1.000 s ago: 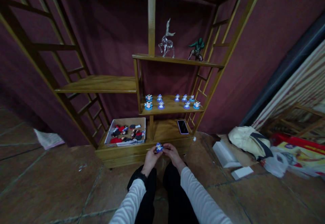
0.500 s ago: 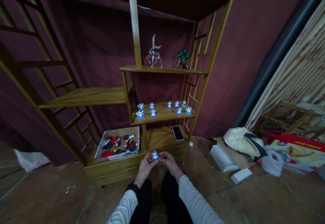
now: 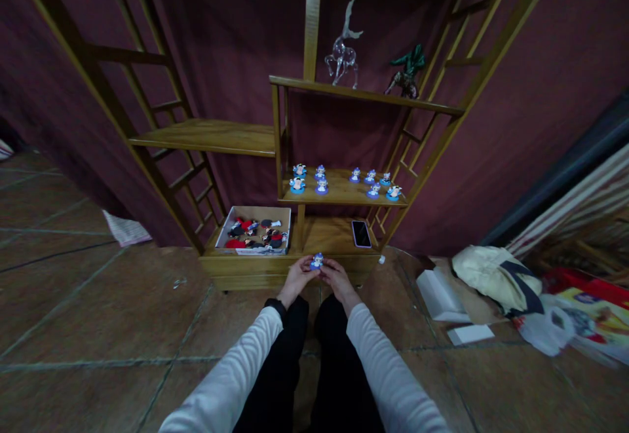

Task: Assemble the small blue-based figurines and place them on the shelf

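I see the left hand pinching a small purple-and-white figurine between thumb and fingers; the right hand bends its fingertips to the figurine's right edge, and whether they grip or only touch I cannot tell. The figurine sits upright between both hands, near the front of the cabinet, which is yellowish-brown wood with a slight gloss. On its bottom ledge, beyond the left hand, I have a shallow box of red and black pieces; to the right lies a flat, dark-screened phone. Above, nine round-based figures stand on the middle shelf. Higher up, a clear, glassy deer and a dark green statuette stand apart before a maroon backdrop. The floor is brown tile with pale joints; on my right sit two white boxes, a cream cloth bundle and a crinkled plastic bag.
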The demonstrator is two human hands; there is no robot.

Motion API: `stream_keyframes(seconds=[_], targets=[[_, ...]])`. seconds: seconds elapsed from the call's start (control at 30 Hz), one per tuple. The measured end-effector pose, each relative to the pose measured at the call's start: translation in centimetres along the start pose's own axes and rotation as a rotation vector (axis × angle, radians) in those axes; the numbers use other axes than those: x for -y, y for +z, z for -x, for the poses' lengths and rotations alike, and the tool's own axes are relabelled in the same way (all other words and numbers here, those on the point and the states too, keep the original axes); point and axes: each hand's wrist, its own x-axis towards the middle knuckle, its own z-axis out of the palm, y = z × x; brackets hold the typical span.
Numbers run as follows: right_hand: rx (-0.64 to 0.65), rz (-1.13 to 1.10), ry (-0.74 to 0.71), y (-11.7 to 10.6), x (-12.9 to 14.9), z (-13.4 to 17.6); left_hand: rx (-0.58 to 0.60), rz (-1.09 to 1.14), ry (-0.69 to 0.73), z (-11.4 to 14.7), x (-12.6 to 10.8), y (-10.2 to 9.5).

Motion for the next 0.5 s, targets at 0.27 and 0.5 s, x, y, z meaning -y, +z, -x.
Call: stream_keyframes(seconds=[0.27, 0.5], targets=[[-0.063, 0.075, 0.02, 0.05, -0.21, -0.5, 0.01, 0.189, -0.179, 0.79, 0.03, -0.62], [0.004, 0.043, -0.034, 0.07, -0.46, -0.62, -0.087, 0.226, -0.1, 0.84, 0.12, 0.32]])
